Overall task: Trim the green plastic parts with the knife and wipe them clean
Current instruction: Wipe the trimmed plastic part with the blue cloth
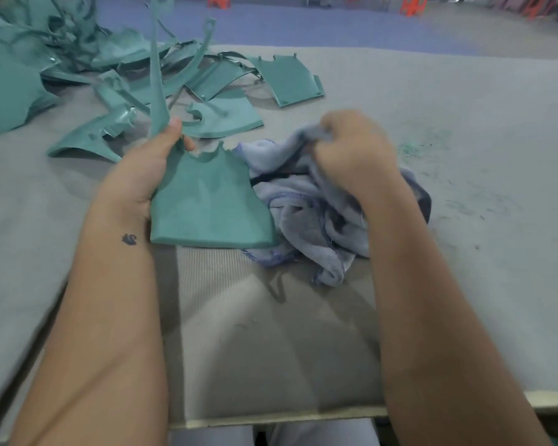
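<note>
On the grey table (464, 123), the left hand (142, 175) gripped a green plastic part (207, 204) by its upper left edge, its long axis pointing away, while the right hand (355, 149) (just beside, to its right) bunched a pale cloth (306, 217).

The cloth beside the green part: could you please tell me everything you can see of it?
The cloth is a pale grey-blue towel with darker blue stitched edges, soft and fluffy looking. It lies crumpled in a heap on the grey table, just right of the green part held in the left hand, and seems to touch that part's right edge. The right hand grips a bunched fold at its top, lifting it slightly. A dark strip shows among the folds; I cannot tell what it is.
</note>
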A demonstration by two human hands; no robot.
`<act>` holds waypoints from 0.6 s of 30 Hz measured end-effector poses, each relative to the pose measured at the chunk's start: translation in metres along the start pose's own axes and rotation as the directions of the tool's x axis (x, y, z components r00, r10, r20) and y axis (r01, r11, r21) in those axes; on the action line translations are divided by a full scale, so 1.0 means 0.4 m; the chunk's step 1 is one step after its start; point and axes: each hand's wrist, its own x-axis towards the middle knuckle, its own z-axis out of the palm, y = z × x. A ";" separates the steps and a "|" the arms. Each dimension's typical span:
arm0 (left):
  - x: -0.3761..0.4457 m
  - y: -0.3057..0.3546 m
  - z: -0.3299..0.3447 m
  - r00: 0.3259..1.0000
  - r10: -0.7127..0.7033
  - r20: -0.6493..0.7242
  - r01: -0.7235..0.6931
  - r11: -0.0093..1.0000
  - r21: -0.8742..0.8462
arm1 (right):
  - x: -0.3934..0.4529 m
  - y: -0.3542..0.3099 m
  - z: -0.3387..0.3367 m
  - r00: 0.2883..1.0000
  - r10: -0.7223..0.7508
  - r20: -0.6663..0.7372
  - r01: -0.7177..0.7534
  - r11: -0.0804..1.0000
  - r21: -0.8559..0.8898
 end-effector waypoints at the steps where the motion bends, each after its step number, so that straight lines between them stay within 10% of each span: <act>1: -0.005 0.000 -0.004 1.000 -0.003 0.025 0.004 1.000 -0.016 | 0.008 0.019 -0.011 0.975 0.088 -0.202 -0.083 0.996 0.037; 4: -0.021 0.002 0.011 0.996 0.030 0.079 -0.017 0.988 -0.156 | 0.009 0.080 -0.016 0.891 0.207 -0.404 -0.201 0.978 0.056; 9: -0.030 -0.009 0.111 0.986 0.003 0.165 0.069 0.900 -0.430 | -0.002 0.088 0.027 0.982 0.023 0.188 -0.106 0.888 0.448; 11: -0.015 -0.026 0.141 0.991 -0.058 0.122 0.099 0.925 -0.366 | 0.003 0.094 0.025 0.997 0.019 0.075 -0.070 0.633 0.771; 15: 0.012 -0.047 0.147 0.995 -0.085 -0.044 0.075 0.978 -0.193 | 0.000 0.120 -0.023 0.997 -0.054 -0.047 0.027 -0.322 0.946; 18: 0.020 -0.053 0.145 0.994 -0.089 -0.061 0.072 0.968 -0.239 | -0.002 0.117 -0.036 0.960 -0.267 -0.086 -0.050 -0.466 0.883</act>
